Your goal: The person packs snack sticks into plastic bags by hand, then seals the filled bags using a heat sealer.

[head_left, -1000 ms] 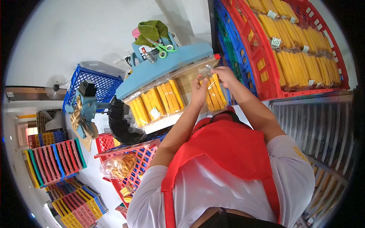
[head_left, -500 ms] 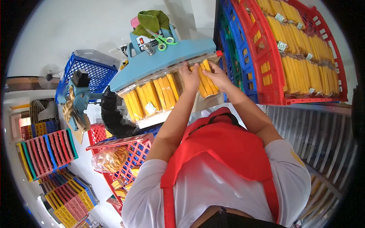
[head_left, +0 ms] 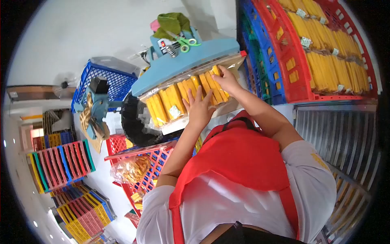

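Clear plastic packs of yellow sticks [head_left: 170,97] lie side by side in a row along the front of a blue bag sealer [head_left: 187,59]. My left hand [head_left: 199,110] is over the middle of the row, its fingers spread and touching the packs or just above them. At the right end of the row, my right hand [head_left: 228,81] has its thumb and fingers closed on the upper part of the last pack [head_left: 213,87]. One pack in the row shows a small white-and-green sachet [head_left: 174,112].
Green-handled scissors [head_left: 187,44] and a green cloth [head_left: 174,23] rest on the sealer. A red crate [head_left: 298,81] full of yellow packs stands at right. At left are a blue basket [head_left: 83,83], a black bag [head_left: 134,126] and a red crate [head_left: 138,152] with bagged goods.
My left hand has let go of the right-end pack and moved left and down, fingers spreading. That pack now sits against the row. My right hand stays at its upper end. The view shifted slightly.
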A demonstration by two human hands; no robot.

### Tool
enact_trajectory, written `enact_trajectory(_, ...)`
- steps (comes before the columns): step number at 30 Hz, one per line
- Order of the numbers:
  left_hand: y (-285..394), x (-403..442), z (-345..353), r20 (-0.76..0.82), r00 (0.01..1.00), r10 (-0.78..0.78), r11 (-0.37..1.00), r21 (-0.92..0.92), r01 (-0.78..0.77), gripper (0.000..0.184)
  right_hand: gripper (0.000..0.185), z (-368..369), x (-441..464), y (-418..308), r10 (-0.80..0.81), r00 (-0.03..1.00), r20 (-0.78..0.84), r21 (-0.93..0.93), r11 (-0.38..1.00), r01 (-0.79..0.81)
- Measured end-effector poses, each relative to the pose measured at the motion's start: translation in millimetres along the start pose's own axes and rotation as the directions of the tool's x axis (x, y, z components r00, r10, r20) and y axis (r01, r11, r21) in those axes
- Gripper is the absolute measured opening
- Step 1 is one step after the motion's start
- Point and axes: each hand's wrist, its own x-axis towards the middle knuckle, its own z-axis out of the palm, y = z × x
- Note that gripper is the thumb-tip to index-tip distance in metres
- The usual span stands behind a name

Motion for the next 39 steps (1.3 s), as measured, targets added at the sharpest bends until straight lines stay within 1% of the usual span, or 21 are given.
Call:
enact_trajectory(1,-5.5,-2.8,2.7,-0.003,1.0,-0.022,1.0,-0.001,0.022,0.061,0.054,2.7,-3.0,-9.2,0.002,1.0,0.022,-0.004,1.0,-0.002)
enact_trajectory(3,-13.0,-1.2,6.4,-0.062,0.997,0.034,0.999,0.015,-0.034,0.056,0.048,5.5,-7.8,-21.3,0.04,0.997,0.068,0.224,0.973,-0.055)
enact_trajectory(4,-14.7,-1.1,5.2,-0.027,0.999,0.035,0.999,0.01,-0.035,0.057,0.042,7.3,-9.0,-20.3,0.027,0.998,0.059,0.237,0.971,-0.04)
enact_trajectory(7,-16.3,-3.0,9.8,-0.031,0.998,0.047,0.999,-0.002,-0.047,0.058,0.041,10.6,-6.0,-20.9,-0.058,0.997,0.051,0.114,0.992,0.052)
enact_trajectory(15,-19.6,-5.5,15.2,-0.055,0.996,0.073,0.997,0.01,-0.072,0.056,0.039,7.6,-8.9,-22.1,0.022,0.998,0.061,0.203,0.979,-0.034)
enact_trajectory(17,-22.1,-14.0,7.6,-0.102,0.991,0.09,0.994,-0.057,-0.097,0.056,0.037,5.3,-9.9,-26.1,0.05,0.998,0.047,0.11,0.992,-0.055)
enact_trajectory(18,-24.5,-21.1,4.4,-0.219,0.971,0.095,0.984,-0.126,-0.125,0.042,0.035,3.0,-7.7,-24.1,0.062,0.997,0.047,0.066,0.996,-0.065)
enact_trajectory(19,-30.9,-31.3,0.3,-0.216,0.976,0.022,0.991,-0.126,-0.05,0.042,0.034,-0.5,-5.1,-20.2,0.075,0.995,0.064,0.019,0.997,-0.076)
enact_trajectory(21,-48.6,-61.5,-9.6,-0.28,0.959,0.053,0.96,-0.251,-0.127,0.023,0.033,-3.7,-6.1,-22.7,0.108,0.975,0.194,0.148,0.979,-0.137)
enact_trajectory(22,-55.1,-78.7,-15.7,-0.374,0.927,-0.024,0.945,-0.311,-0.101,0.015,0.034,-3.3,-5.4,-23.4,0.105,0.972,0.209,0.17,0.975,-0.141)
enact_trajectory(25,-100.2,-141.0,6.2,-0.402,0.872,-0.279,0.919,-0.376,0.12,0.013,0.04,-10.7,3.9,-11.7,0.085,0.98,0.18,0.112,0.988,-0.106)
enact_trajectory(26,-115.4,-166.7,17.5,-0.514,0.79,-0.334,0.927,-0.329,0.178,0.011,0.041,-8.9,-0.8,-18.8,0.094,0.979,0.178,0.158,0.98,-0.123)
enact_trajectory(27,-123.5,-194.5,21.2,-0.473,0.727,-0.497,0.854,-0.417,0.312,0.01,0.041,-9.8,-7.3,-27.8,0.106,0.979,0.172,0.204,0.969,-0.141)
enact_trajectory(29,-145.0,-255.3,39.0,-0.493,0.608,-0.622,0.781,-0.337,0.526,0.014,0.031,-25.1,-4.1,-28.7,-0.002,0.996,0.09,-0.008,1.0,0.003)
enact_trajectory(31,-154.4,-314.9,59.4,-0.435,0.433,-0.79,0.595,-0.367,0.716,0.016,0.029,-22.9,-11.6,-54.6,-0.126,0.986,-0.105,-0.056,0.991,0.12)
enact_trajectory(32,-160.5,-344.5,85.6,-0.378,0.214,-0.901,0.408,-0.568,0.715,0.014,0.028,-20.8,-12.7,-66.4,-0.159,0.979,-0.129,-0.065,0.986,0.152)
enact_trajectory(33,-153.4,-359.9,78.8,-0.266,0.022,-0.964,0.19,-0.625,0.758,0.017,0.027,-18.6,-15.3,-78.5,-0.194,0.968,-0.159,-0.068,0.98,0.185)
enact_trajectory(34,-174.8,-397.4,126.7,-0.191,-0.178,-0.965,-0.025,-0.61,0.792,0.028,0.026,-10.2,-17.9,-92.0,-0.246,0.959,-0.138,-0.034,0.969,0.244)
enact_trajectory(35,-178.1,-412.8,135.1,-0.141,-0.263,-0.954,-0.132,-0.593,0.795,0.04,0.026,2.0,-17.6,-103.1,-0.25,0.96,-0.127,-0.03,0.968,0.248)
enact_trajectory(37,-193.2,-432.8,165.9,-0.18,-0.449,-0.875,-0.375,-0.335,0.864,0.048,0.026,28.1,-16.4,-125.0,-0.235,0.971,0.029,-0.115,0.965,0.237)
enact_trajectory(39,-206.6,-446.7,186.2,-0.162,-0.438,-0.884,-0.357,-0.368,0.858,0.052,0.025,67.0,-29.6,-139.3,-0.284,0.95,0.13,-0.132,0.945,0.301)
